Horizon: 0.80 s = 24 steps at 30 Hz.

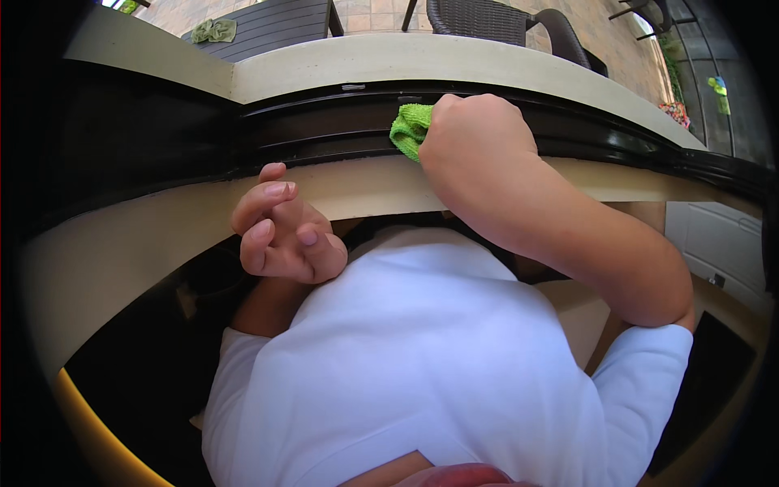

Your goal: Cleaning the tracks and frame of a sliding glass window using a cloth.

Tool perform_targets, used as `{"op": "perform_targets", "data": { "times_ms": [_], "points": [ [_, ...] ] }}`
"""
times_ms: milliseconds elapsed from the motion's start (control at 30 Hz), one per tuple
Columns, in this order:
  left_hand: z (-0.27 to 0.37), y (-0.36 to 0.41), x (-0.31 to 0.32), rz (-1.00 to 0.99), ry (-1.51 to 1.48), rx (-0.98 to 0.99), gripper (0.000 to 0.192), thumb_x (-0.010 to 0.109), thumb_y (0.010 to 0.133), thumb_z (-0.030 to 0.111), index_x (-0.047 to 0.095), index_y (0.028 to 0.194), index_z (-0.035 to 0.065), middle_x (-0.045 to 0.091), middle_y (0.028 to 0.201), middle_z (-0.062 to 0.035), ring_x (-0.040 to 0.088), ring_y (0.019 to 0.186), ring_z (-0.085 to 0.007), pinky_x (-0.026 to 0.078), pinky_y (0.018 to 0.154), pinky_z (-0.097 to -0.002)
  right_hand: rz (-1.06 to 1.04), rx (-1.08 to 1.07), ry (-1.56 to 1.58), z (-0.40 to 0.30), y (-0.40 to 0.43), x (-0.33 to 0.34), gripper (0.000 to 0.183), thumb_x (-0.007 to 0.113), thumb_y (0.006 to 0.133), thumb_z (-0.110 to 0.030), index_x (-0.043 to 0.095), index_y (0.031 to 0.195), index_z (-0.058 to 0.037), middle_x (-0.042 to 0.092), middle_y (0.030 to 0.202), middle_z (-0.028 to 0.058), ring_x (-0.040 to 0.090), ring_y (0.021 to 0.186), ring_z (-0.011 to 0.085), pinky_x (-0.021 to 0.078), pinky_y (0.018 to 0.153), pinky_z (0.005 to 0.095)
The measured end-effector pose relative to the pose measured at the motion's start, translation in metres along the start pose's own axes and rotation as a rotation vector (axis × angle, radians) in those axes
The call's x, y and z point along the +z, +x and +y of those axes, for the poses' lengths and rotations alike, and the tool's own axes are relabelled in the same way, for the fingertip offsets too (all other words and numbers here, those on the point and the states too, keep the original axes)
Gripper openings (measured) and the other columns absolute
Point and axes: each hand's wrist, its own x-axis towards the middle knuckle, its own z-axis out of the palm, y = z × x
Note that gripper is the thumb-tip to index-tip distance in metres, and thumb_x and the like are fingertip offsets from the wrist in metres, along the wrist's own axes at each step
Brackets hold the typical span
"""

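My right hand (pixel 478 131) grips a bunched green microfibre cloth (pixel 412 129) and presses it on the dark window track (pixel 322 131). Most of the cloth is hidden behind my fist; a folded end sticks out on the left. My left hand (pixel 286 228) is raised palm up in front of my chest, its fingers loosely curled and apart, with nothing in it. It is near the pale inner sill (pixel 365 185), which runs along the near side of the track.
Beyond the pale outer ledge (pixel 365 58) is a tiled patio (pixel 371 15). A dark slatted table (pixel 286 27) carries a crumpled green cloth (pixel 213 30). Beside it stands a dark wicker chair (pixel 481 21). A dark frame panel (pixel 134 128) borders the opening at left.
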Motion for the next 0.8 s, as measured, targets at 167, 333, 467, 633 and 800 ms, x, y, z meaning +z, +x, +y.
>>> {"op": "perform_targets", "data": {
  "times_ms": [167, 333, 467, 633, 800],
  "points": [
    [-0.003, -0.001, 0.002, 0.043, -0.058, -0.081, 0.036, 0.045, 0.090, 0.012, 0.031, 0.122, 0.0060, 0.044, 0.107, -0.0180, 0.046, 0.097, -0.0210, 0.042, 0.091, -0.0421, 0.541, -0.083, 0.270, -0.028, 0.009, -0.001, 0.006, 0.062, 0.064, -0.008, 0.065, 0.069, -0.0056, 0.052, 0.076, 0.0129, 0.059, 0.062, 0.0254, 0.0478, 0.054, 0.0353],
    [-0.008, 0.002, -0.044, -0.054, 0.229, 0.186, 0.041, 0.044, 0.086, 0.007, 0.031, 0.124, 0.0063, 0.043, 0.109, -0.0171, 0.045, 0.093, -0.0211, 0.043, 0.076, -0.0350, 0.511, 0.134, 0.195, 0.030, -0.028, 0.039, 0.005, 0.060, 0.066, -0.008, 0.064, 0.066, -0.0055, 0.054, 0.079, 0.0095, 0.060, 0.062, 0.0231, 0.0475, 0.047, 0.0337],
    [-0.006, -0.006, -0.047, -0.109, 0.256, 0.128, 0.043, 0.043, 0.085, 0.007, 0.029, 0.126, 0.0070, 0.042, 0.110, -0.0151, 0.043, 0.091, -0.0207, 0.043, 0.070, -0.0320, 0.607, 0.175, 0.057, 0.013, -0.022, 0.046, 0.005, 0.061, 0.063, -0.009, 0.064, 0.064, -0.0048, 0.052, 0.078, 0.0099, 0.058, 0.059, 0.0216, 0.0450, 0.041, 0.0308],
    [-0.013, -0.009, -0.026, -0.040, 0.412, 0.177, 0.051, 0.046, 0.081, 0.009, 0.025, 0.128, 0.0080, 0.036, 0.115, -0.0145, 0.040, 0.092, -0.0213, 0.043, 0.072, -0.0312, 0.775, -0.203, 0.203, -0.035, 0.042, 0.008, 0.013, 0.062, 0.064, -0.013, 0.066, 0.068, -0.0009, 0.057, 0.081, 0.0150, 0.060, 0.063, 0.0235, 0.0492, 0.049, 0.0323],
    [-0.014, -0.022, -0.029, 0.080, 0.438, 0.261, 0.056, 0.051, 0.073, 0.014, 0.026, 0.123, 0.0060, 0.033, 0.118, -0.0162, 0.039, 0.092, -0.0230, 0.042, 0.074, -0.0317, 0.853, -0.298, 0.737, 0.014, 0.058, -0.019, 0.021, 0.054, 0.069, -0.008, 0.065, 0.085, -0.0005, 0.060, 0.081, 0.0174, 0.062, 0.076, 0.0312, 0.0500, 0.069, 0.0395]
  ]
}}
